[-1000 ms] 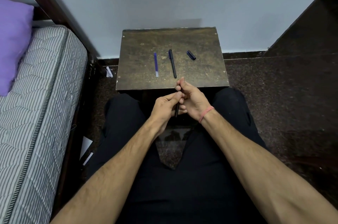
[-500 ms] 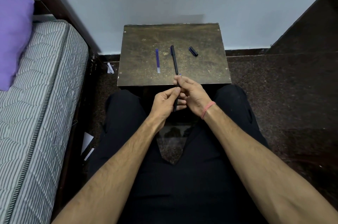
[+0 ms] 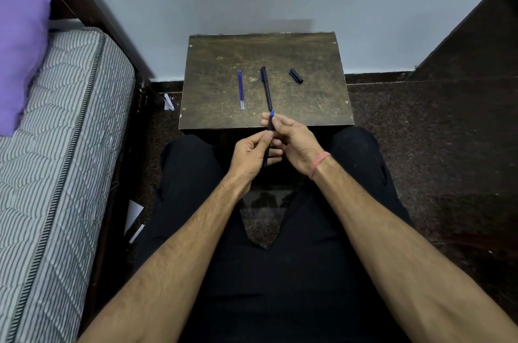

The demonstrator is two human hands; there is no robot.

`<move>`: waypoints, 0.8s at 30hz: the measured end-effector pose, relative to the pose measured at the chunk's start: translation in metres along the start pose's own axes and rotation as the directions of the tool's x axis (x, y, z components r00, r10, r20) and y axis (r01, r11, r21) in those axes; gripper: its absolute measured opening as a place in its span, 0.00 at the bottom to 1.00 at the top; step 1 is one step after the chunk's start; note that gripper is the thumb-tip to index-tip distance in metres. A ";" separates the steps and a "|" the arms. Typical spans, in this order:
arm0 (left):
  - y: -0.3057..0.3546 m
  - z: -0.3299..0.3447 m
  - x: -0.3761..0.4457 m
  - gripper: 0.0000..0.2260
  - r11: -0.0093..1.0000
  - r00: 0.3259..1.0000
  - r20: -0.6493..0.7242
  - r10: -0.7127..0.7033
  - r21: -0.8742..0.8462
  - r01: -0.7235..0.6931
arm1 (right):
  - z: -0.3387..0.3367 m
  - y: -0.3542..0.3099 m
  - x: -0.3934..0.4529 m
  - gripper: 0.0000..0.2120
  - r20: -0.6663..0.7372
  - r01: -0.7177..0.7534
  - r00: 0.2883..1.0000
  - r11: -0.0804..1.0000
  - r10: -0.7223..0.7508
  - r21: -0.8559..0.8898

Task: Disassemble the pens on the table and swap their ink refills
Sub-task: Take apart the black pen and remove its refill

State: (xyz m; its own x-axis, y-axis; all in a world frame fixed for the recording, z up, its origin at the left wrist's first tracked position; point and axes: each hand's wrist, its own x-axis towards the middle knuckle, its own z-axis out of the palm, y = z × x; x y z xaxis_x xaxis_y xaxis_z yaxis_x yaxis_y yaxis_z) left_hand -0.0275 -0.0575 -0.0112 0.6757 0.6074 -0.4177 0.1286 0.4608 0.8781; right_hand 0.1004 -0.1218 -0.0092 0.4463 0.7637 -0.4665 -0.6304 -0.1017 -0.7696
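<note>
The person sat with both hands raised over the lap, just at the near edge of the small wooden table [image 3: 308, 57]. Between them was a dark pen [image 3: 269, 129], held nearly upright, with a bright blue tip poking out at its top end. The right hand [image 3: 294, 143] pinched the upper part of the pen between thumb and fingertips, right below that blue tip. The left hand [image 3: 251, 156] curled round the lower part of the barrel, its thumb and forefinger closing on it where the two hands met. Most of the barrel was hidden behind the fingers, so I could not tell whether it was in one piece.

On the tabletop lay three more things, all apart from each other. A thin blue refill [image 3: 240, 90] lay to the left, pointing away from the person. Beside it, near the middle, lay a second pen [image 3: 266, 88], black with its cap on the far end; its near end came close to the raised hands. Further right lay a short dark cap [image 3: 296, 75], tilted.

A pink band [image 3: 319, 164] circled the right wrist. To the left stood a bed with a striped mattress [image 3: 56, 146] and a purple pillow [image 3: 19, 57].
</note>
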 end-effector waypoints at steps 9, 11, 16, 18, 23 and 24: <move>-0.005 0.002 0.000 0.13 0.999 1.000 0.027 -0.002 0.033 0.001 | -0.003 0.005 0.000 0.10 -0.074 0.041 0.996 0.999 -0.041 0.006; -0.006 0.002 0.000 0.13 1.000 1.000 0.019 0.005 0.025 -0.005 | -0.004 0.003 0.001 0.10 -0.035 0.011 0.999 1.000 -0.011 -0.007; -0.005 -0.002 0.001 0.13 1.000 1.000 0.006 0.004 0.004 -0.004 | -0.002 0.002 0.000 0.19 -0.003 0.012 1.000 1.000 -0.012 0.012; -0.006 0.000 0.000 0.14 1.000 1.000 0.016 0.000 0.022 -0.001 | -0.003 0.004 -0.001 0.20 -0.057 0.025 0.998 1.000 -0.025 0.002; -0.010 0.002 0.001 0.13 0.999 1.000 0.020 -0.006 0.043 0.005 | -0.007 0.004 0.001 0.09 -0.065 -0.020 0.998 1.000 0.020 0.004; -0.010 0.001 0.002 0.13 0.999 1.000 0.010 -0.006 0.036 0.006 | -0.007 0.003 0.001 0.10 -0.040 -0.025 0.999 1.000 0.024 -0.011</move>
State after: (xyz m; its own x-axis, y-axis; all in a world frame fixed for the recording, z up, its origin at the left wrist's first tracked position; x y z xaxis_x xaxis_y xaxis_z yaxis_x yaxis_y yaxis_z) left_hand -0.0266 -0.0615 -0.0209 0.6819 0.5984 -0.4207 0.1585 0.4406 0.8836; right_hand 0.1034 -0.1261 -0.0151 0.4560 0.7348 -0.5021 -0.6340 -0.1278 -0.7627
